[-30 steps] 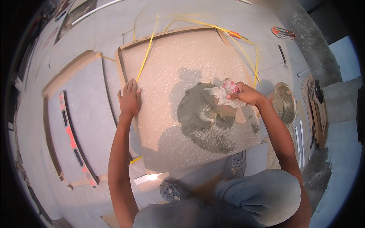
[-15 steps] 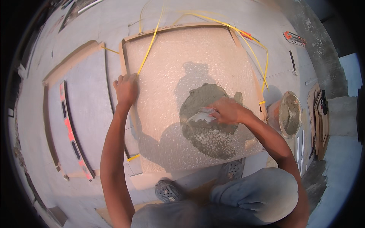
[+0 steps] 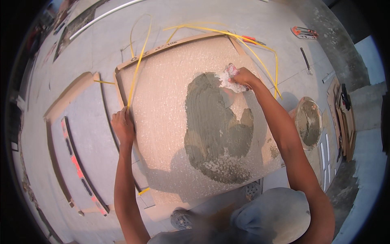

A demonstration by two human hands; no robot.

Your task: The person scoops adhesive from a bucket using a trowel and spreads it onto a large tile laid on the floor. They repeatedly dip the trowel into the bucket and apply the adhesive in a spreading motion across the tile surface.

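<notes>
My right hand (image 3: 241, 79) is closed around the handle of a trowel (image 3: 228, 77) smeared with pale residue, over the far half of the large tile (image 3: 162, 101), right of its middle. My left hand (image 3: 122, 124) is at the tile's left edge, fingers bent, beside the lower end of the yellow strap (image 3: 139, 61); I cannot tell whether it grips the edge or only rests there.

The grey mortar (image 3: 203, 105) lies on the middle of the tile, which is textured face up. Its left part is combed into ridges running far to near, a thicker lump sits to the right, and a thin, patchy smear reaches toward the near edge.

To spread this well, I'd judge, I should keep the blade at one steady angle, press evenly, and pull long, straight strokes that overlap, so the ridges stay parallel and of one height. The lump wants working toward the bare right side of the tile, and the thin near patch wants more mortar. Lifting the blade abruptly could leave clots.

The mortar bucket (image 3: 298, 112) stands just beyond the tile's right edge; cardboard edging (image 3: 170, 44) runs along its far edge, and a spirit level (image 3: 77, 166) lies off to its left.
</notes>
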